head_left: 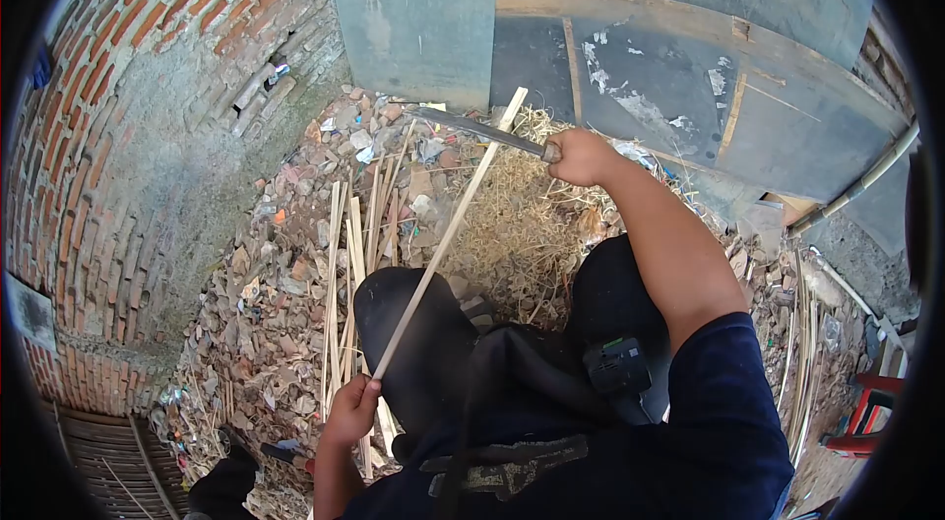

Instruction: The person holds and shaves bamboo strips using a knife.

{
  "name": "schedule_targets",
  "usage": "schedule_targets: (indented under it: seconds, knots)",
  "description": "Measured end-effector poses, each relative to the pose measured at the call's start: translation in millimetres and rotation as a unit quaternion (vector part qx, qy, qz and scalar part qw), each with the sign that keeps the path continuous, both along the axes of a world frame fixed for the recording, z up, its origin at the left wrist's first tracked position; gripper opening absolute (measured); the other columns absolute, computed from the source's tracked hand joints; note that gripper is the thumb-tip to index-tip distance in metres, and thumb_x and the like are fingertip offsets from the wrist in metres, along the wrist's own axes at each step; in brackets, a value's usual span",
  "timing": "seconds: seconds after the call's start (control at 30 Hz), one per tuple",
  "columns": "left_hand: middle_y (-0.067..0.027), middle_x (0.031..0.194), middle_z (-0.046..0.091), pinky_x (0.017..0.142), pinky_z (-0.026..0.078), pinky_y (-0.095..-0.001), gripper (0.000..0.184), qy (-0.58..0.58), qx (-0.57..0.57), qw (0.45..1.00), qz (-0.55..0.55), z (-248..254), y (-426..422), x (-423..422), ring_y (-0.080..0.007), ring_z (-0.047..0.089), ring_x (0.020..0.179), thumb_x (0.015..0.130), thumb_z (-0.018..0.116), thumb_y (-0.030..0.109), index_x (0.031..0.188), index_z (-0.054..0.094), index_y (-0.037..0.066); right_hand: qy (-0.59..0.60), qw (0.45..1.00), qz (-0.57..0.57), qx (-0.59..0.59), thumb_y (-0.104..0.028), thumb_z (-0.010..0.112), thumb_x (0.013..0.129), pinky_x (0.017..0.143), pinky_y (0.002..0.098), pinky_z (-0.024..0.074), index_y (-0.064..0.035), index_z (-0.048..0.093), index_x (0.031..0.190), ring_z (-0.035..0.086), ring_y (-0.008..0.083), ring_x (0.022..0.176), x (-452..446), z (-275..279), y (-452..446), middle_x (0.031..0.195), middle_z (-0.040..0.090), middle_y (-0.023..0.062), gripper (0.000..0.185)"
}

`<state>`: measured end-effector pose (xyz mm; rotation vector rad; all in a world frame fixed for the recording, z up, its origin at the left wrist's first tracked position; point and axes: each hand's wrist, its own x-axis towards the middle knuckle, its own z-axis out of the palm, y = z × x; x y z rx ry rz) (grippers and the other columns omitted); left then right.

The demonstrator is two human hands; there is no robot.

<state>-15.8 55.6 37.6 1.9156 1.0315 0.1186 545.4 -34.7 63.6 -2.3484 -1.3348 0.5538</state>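
Observation:
My left hand (352, 410) is closed around the lower end of a long pale bamboo strip (443, 246), which slants up across my left knee. My right hand (583, 158) grips the handle of a long-bladed machete (477, 130). Its blade points left and crosses the strip near the strip's upper end; whether the edge bites into it I cannot tell. A heap of thin shavings (507, 229) lies below the blade, between my knees. More bamboo strips (335, 298) rest on the ground beside my left leg.
Broken brick and rubble (281, 298) cover the ground. A brick wall (108, 175) rises at left, with grey panels (413, 18) ahead. Further strips (802, 362) lie at right, near a red object (866, 417). A black device (618, 367) sits by my right thigh.

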Motion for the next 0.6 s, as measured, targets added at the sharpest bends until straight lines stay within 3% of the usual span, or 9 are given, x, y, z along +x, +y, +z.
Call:
schedule_targets:
  seconds: [0.17,0.27,0.37,0.5,0.6]
  knots:
    - [-0.0014,0.063,0.052,0.055,0.040,-0.0299,0.034,-0.018,0.072,0.997,0.032,2,-14,12,-0.0094,0.045,0.060,0.103,0.063,0.031,0.087,0.057,0.002,-0.050,0.997,0.055,-0.035,-0.025,0.070,0.080,0.088,0.0475,0.0545,-0.0112,0.072,0.110,0.069,0.0363,0.101,-11,20,-15,0.102,0.073,0.0164,0.033]
    - [-0.0092,0.061,0.058,0.053,0.043,-0.0361,0.036,0.066,0.182,0.981,-0.002,15,-20,19,-0.0216,0.056,0.053,0.099,0.067,0.035,0.088,0.057,0.002,-0.069,0.995,0.065,-0.043,-0.027,0.071,0.080,0.088,0.0478,0.0547,-0.0119,0.072,0.112,0.069,0.0360,0.101,-7,14,-16,0.102,0.073,0.0157,0.035]
    - [-0.0185,0.063,0.061,0.054,0.046,-0.0456,0.037,0.123,0.263,0.957,-0.010,13,-24,21,-0.0396,0.063,0.057,0.098,0.066,0.037,0.089,0.057,0.002,-0.070,0.994,0.071,-0.041,-0.027,0.072,0.080,0.087,0.0477,0.0550,-0.0123,0.072,0.113,0.069,0.0361,0.101,-5,11,-12,0.102,0.073,0.0158,0.036]
    - [-0.0232,0.066,0.060,0.057,0.045,-0.0508,0.041,0.110,0.195,0.974,-0.038,13,-20,19,-0.0471,0.062,0.065,0.103,0.058,0.039,0.088,0.054,0.000,-0.082,0.992,0.096,-0.020,-0.027,0.072,0.079,0.086,0.0474,0.0556,-0.0124,0.072,0.110,0.070,0.0362,0.099,-17,20,-5,0.100,0.073,0.0151,0.034]
    - [-0.0229,0.065,0.058,0.057,0.043,-0.0486,0.044,0.060,0.157,0.985,-0.043,7,-17,19,-0.0458,0.059,0.063,0.105,0.052,0.040,0.087,0.052,0.000,-0.066,0.985,0.159,-0.005,-0.025,0.072,0.078,0.084,0.0478,0.0555,-0.0111,0.072,0.105,0.070,0.0363,0.095,-41,34,-3,0.097,0.073,0.0146,0.030]
